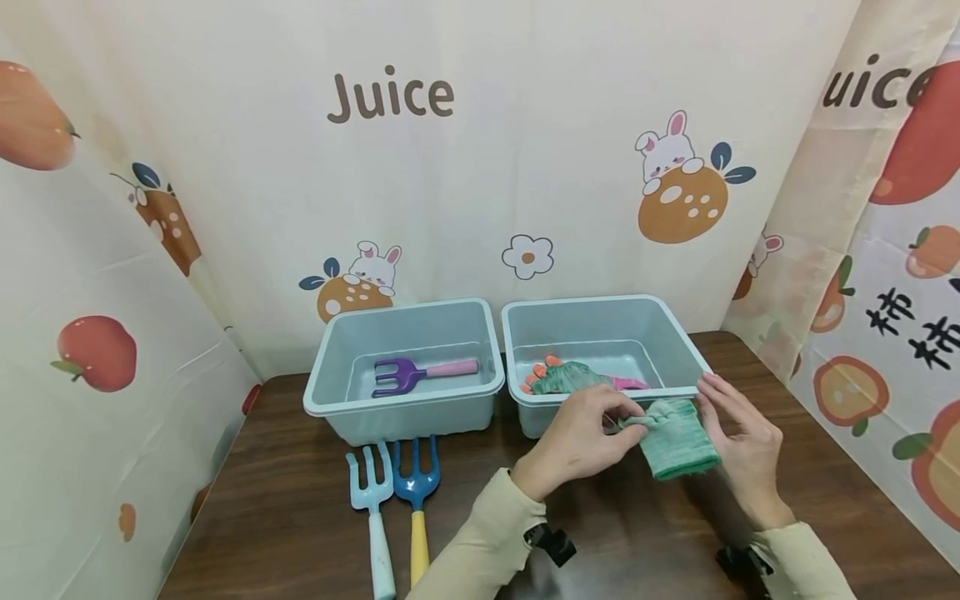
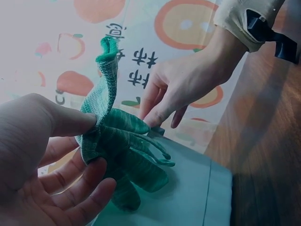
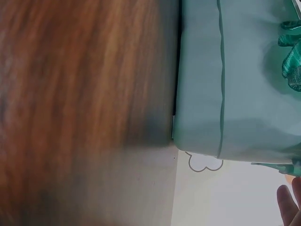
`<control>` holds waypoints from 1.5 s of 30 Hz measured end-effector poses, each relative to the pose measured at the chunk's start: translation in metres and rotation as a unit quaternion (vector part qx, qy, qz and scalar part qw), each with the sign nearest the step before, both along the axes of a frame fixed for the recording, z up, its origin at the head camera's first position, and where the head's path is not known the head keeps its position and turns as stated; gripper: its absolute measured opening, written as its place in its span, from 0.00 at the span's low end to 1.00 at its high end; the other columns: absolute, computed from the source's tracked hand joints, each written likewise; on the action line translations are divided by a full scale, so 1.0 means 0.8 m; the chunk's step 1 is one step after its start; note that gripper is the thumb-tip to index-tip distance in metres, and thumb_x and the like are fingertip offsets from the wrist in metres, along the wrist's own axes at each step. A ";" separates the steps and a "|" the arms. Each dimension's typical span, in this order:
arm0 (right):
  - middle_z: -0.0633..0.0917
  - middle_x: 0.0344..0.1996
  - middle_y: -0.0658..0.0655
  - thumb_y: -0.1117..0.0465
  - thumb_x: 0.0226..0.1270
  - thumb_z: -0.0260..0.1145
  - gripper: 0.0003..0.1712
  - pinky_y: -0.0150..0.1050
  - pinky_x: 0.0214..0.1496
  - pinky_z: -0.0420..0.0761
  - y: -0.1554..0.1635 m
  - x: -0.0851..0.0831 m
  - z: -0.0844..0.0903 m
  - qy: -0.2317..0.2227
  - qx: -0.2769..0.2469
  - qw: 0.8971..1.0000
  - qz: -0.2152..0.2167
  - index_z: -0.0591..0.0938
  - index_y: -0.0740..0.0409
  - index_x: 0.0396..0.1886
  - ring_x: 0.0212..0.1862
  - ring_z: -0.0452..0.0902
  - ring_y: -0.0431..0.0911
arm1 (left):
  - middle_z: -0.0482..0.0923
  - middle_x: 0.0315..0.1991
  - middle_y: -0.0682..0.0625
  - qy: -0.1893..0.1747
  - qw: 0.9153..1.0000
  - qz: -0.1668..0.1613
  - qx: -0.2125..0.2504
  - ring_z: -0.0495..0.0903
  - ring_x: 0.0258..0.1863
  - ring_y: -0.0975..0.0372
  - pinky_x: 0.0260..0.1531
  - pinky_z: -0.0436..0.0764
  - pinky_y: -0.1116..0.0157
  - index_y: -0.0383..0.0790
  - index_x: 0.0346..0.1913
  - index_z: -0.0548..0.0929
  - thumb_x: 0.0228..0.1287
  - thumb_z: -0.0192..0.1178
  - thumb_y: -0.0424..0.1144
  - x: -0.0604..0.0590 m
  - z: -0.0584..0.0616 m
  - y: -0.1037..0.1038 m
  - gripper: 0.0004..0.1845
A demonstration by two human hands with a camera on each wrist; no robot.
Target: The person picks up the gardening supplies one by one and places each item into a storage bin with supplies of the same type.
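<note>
My left hand (image 1: 585, 433) pinches a green knitted glove (image 1: 678, 442) between thumb and fingers. The glove hangs in front of the right light-blue bin (image 1: 528, 408), cuff turned to the right in the head view. Its limp fingers point toward the bin wall in the left wrist view. My right hand (image 1: 742, 450) holds the bin's rim at the front right corner, near the glove's cuff. Inside that bin lies another green glove (image 1: 570, 377) with orange fingertips and something pink (image 1: 628, 383) beside it.
Left of it stands a second light-blue bin (image 1: 420, 425), holding a purple hand fork (image 1: 405, 377) with a pink handle. On the wooden table (image 1: 285, 500) lie a light-blue fork (image 1: 371, 492) and a blue fork (image 1: 417, 483) with a yellow handle. Printed curtains (image 1: 450, 183) enclose the table.
</note>
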State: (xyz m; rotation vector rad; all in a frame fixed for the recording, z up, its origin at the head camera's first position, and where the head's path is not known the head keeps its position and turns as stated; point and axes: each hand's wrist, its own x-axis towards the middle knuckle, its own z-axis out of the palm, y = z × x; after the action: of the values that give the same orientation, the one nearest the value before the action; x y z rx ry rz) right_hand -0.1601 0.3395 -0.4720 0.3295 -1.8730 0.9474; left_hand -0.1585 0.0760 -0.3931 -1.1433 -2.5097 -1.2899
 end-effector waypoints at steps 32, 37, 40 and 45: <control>0.89 0.51 0.73 0.85 0.52 0.74 0.22 0.21 0.69 0.73 0.000 -0.002 -0.002 0.013 0.003 1.000 -0.005 0.91 0.70 0.48 0.64 0.82 0.30 | 0.87 0.50 0.54 -0.011 0.997 0.026 0.068 0.80 0.45 0.74 0.46 0.79 0.82 0.45 0.48 0.92 0.73 0.67 0.41 -0.005 0.005 -0.001 0.08; 0.90 0.50 0.73 0.85 0.52 0.74 0.21 0.21 0.68 0.74 -0.001 -0.003 -0.002 0.014 0.000 1.000 -0.008 0.91 0.70 0.47 0.64 0.82 0.29 | 0.87 0.49 0.54 -0.014 0.996 0.036 0.075 0.80 0.44 0.74 0.46 0.80 0.80 0.45 0.49 0.92 0.73 0.68 0.40 -0.004 0.006 -0.002 0.08; 0.90 0.50 0.73 0.85 0.52 0.74 0.21 0.21 0.68 0.74 -0.002 -0.003 -0.001 0.016 0.000 1.000 -0.012 0.91 0.71 0.47 0.64 0.82 0.30 | 0.87 0.49 0.54 -0.015 0.996 0.040 0.080 0.79 0.43 0.74 0.47 0.82 0.78 0.45 0.51 0.92 0.72 0.69 0.40 -0.005 0.007 -0.003 0.09; 0.90 0.49 0.74 0.87 0.51 0.73 0.22 0.21 0.68 0.73 -0.003 -0.002 -0.001 0.017 0.000 1.000 -0.015 0.91 0.71 0.46 0.64 0.82 0.29 | 0.87 0.48 0.54 -0.017 0.995 0.044 0.087 0.79 0.43 0.74 0.47 0.83 0.77 0.45 0.51 0.92 0.72 0.69 0.40 -0.005 0.009 -0.003 0.10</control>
State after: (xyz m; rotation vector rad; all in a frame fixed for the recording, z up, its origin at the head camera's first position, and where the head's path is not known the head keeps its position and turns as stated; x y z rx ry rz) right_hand -0.1619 0.3374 -0.4725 0.3136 -1.8429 0.9160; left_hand -0.1628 0.0736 -0.3863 -0.9703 -2.3842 -1.4829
